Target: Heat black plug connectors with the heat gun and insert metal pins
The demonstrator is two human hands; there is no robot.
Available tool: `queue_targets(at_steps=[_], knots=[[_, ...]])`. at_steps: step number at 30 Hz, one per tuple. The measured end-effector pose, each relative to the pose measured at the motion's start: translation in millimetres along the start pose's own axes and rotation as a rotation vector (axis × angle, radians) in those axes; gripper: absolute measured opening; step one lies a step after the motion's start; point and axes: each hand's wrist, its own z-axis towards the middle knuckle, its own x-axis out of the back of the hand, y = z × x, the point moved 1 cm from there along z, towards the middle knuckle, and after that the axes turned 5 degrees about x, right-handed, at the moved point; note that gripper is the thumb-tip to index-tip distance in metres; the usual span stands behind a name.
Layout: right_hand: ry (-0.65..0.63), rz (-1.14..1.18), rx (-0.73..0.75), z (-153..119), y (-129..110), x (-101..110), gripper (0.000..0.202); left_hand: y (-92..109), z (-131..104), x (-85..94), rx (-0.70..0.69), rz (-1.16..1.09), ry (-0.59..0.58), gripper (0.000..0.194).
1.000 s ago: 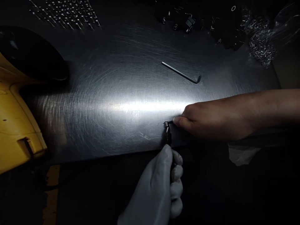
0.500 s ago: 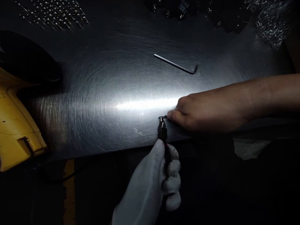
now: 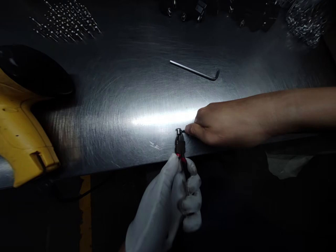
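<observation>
My left hand, in a white glove, is wrapped round the handles of small pliers at the table's front edge. The pliers' jaws point away from me and hold a small shiny metal piece. My right hand, bare, comes in from the right with its fingers curled in. Its thumb and finger pinch a thin dark rod, whose tip meets the metal piece; the rest of the rod is hidden. A hex key lies farther back on the metal table.
A yellow and black handheld device stands at the left. Several small metal pins lie at the back left. Dark parts with metal fittings are at the back, beside a clear bag of small metal pieces. Something pale hangs below the edge.
The view has shifted slightly. The pliers' handles are spread a little wider, and red shows on them. Both hands keep their places at the small metal piece.
</observation>
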Motion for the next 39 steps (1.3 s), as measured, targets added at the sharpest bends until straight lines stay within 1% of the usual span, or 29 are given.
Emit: queue_targets(at_steps=[2, 3, 7, 9, 12, 15, 16, 18, 21, 23, 26, 29, 34, 37, 39], knots=[[-0.073, 0.053, -0.038, -2.6, 0.0, 0.4, 0.043, -0.3, 1.9, 4.8, -0.006, -0.006, -0.034, 0.042], [-0.087, 0.071, -0.047, -3.8, 0.3, 0.1, 0.043, -0.4, 3.0, 7.0, -0.007, -0.013, -0.063, 0.043], [-0.028, 0.068, -0.021, -6.4, 1.4, -3.1, 0.049, -1.6, 9.6, 12.6, -0.027, -0.052, -0.203, 0.051], [0.005, 0.068, -0.007, -6.8, 1.8, -4.8, 0.051, -2.7, 13.3, 13.7, -0.053, -0.075, -0.254, 0.052], [0.022, 0.115, -0.005, -9.2, 1.7, -6.1, 0.053, -3.9, 17.3, 14.4, -0.094, -0.087, -0.271, 0.052], [0.040, 0.196, -0.070, -15.4, -0.1, -9.9, 0.053, -3.7, 19.1, 15.6, -0.096, -0.086, -0.244, 0.051], [0.067, 0.178, -0.088, -17.9, -1.2, -12.4, 0.053, -3.6, 19.4, 16.4, -0.089, -0.089, -0.247, 0.050], [0.183, 0.023, -0.077, -22.5, -4.2, -19.0, 0.053, -3.7, 20.3, 18.9, -0.088, -0.104, -0.277, 0.050], [0.384, -0.274, -0.018, -26.4, -7.9, -31.1, 0.050, -4.6, 22.3, 24.2, -0.119, -0.120, -0.367, 0.052], [0.449, -0.349, -0.004, -26.9, -8.8, -38.7, 0.048, -5.5, 23.8, 27.4, -0.133, -0.123, -0.428, 0.052], [0.495, -0.404, 0.022, -26.1, -10.3, -46.0, 0.046, -5.9, 25.5, 28.8, -0.134, -0.135, -0.508, 0.053], [0.526, -0.476, 0.030, -25.4, -12.9, -49.0, 0.044, -5.4, 26.5, 27.5, -0.119, -0.166, -0.557, 0.052], [0.502, -0.550, -0.002, -24.6, -16.6, -51.3, 0.045, -4.5, 28.1, 30.1, -0.088, -0.177, -0.603, 0.053], [0.499, -0.587, 0.004, -24.5, -17.7, -52.5, 0.046, -4.3, 29.4, 33.2, -0.053, -0.194, -0.633, 0.052], [0.499, -0.600, 0.013, -24.8, -18.0, -53.2, 0.046, -4.3, 30.1, 33.7, -0.064, -0.190, -0.646, 0.052]])
